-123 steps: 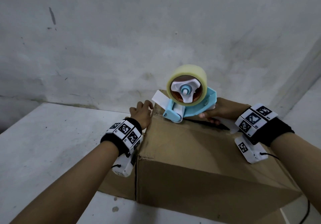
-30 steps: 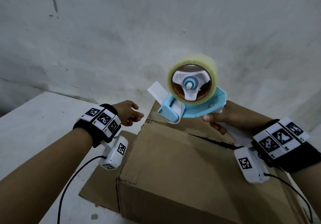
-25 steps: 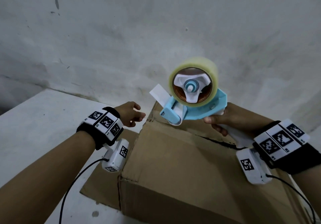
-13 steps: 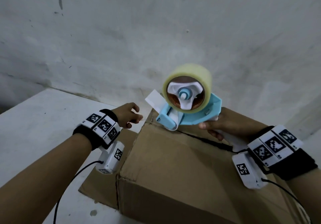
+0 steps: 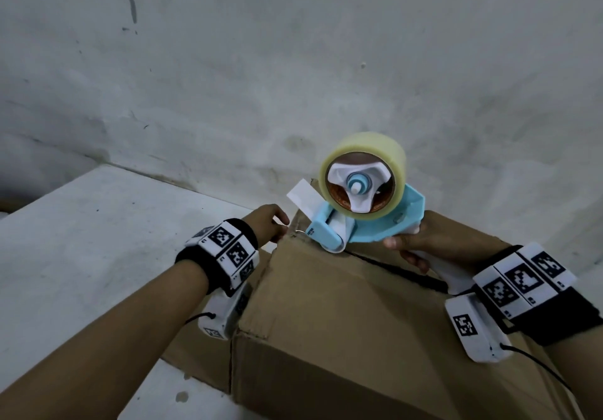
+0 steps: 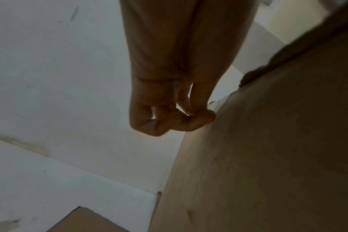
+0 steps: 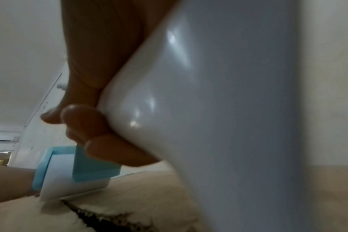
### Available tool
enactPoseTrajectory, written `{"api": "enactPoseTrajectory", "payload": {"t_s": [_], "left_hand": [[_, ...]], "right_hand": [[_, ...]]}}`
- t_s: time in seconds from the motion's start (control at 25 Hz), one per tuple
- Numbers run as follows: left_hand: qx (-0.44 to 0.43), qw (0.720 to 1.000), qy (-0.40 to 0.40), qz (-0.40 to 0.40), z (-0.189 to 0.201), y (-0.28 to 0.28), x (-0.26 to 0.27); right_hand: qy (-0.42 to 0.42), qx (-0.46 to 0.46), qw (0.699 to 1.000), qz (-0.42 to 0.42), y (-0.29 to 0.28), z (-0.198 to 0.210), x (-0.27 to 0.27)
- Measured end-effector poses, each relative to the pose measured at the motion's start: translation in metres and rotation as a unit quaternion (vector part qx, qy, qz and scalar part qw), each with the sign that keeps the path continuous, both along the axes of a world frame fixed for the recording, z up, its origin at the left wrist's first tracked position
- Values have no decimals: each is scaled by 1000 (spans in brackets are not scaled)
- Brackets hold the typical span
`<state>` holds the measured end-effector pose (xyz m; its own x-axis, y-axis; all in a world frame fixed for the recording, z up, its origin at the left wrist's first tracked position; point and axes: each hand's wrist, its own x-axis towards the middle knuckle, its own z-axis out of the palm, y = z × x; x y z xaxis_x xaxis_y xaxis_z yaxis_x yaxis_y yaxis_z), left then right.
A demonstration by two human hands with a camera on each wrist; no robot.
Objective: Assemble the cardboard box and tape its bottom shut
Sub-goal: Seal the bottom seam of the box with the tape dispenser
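My right hand curls round the tape dispenser, its roller on the cardboard box seam, while my left hand fingers pinch the tape end there to start the strip.

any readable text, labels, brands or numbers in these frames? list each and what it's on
No text can be read for certain.
Tape dispenser: small dark print on the blue front end by the roller, too small and blurred to read.
Left wristband: square black-and-white marker patterns with tiny characters beside them, illegible.
Right wristband: the same kind of markers, tiny characters illegible.
Cardboard box: no print visible.
Wrist views: no text.
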<state>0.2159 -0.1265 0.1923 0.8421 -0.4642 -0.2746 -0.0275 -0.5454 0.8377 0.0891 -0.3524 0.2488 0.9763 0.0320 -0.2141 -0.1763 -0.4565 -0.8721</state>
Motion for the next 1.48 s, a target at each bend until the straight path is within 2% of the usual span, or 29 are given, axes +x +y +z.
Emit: {"api": "enactPoseTrajectory", "payload": {"t_s": [0.12, 0.2, 0.24, 0.28, 0.4, 0.48, 0.56, 0.68, 0.76, 0.84, 1.0, 1.08, 1.2, 1.28, 1.48], "left_hand": [[54, 994, -90, 15, -1, 0, -3], [179, 973, -146, 4, -7, 1, -6], [214, 963, -161, 10, -11, 2, -9], [200, 965, -166, 22, -14, 1, -10], [52, 989, -126, 62, -3, -1, -10], [23, 995, -80, 57, 10, -4, -10], [58, 995, -77, 21, 20, -10, -14], [183, 974, -130, -25, 21, -22, -20], [214, 966, -139, -37, 16, -28, -22], [205, 970, -124, -45, 11, -29, -22], [83, 993, -54, -62, -1, -27, -5], [91, 993, -51, -57, -7, -31, 0], [135, 984, -96, -65, -6, -36, -7], [134, 981, -120, -66, -9, -35, -9], [100, 991, -79, -49, -14, -33, 1]], "right_hand": [[-5, -10, 1000, -1, -1, -1, 1], [-8, -36, 999, 6, -1, -3, 2], [-7, -42, 999, 9, 0, -4, 1], [-7, -41, 999, 7, 0, -5, 1], [-4, -46, 999, 8, -1, -2, 1], [4, -54, 998, 17, 0, 0, 1], [12, -49, 999, 15, 0, 1, 1], [19, -27, 999, 4, -2, 0, 0], [23, -20, 999, 8, -1, -1, 1], [25, -15, 999, 17, 1, 0, 1], [28, -24, 999, 25, 0, 2, 0], [32, -24, 999, 27, -1, 5, 0], [35, -24, 999, 27, -2, 6, -2], [33, -21, 999, 31, -1, 7, -3], [7, -14, 999, 35, -6, 12, -8]]}}
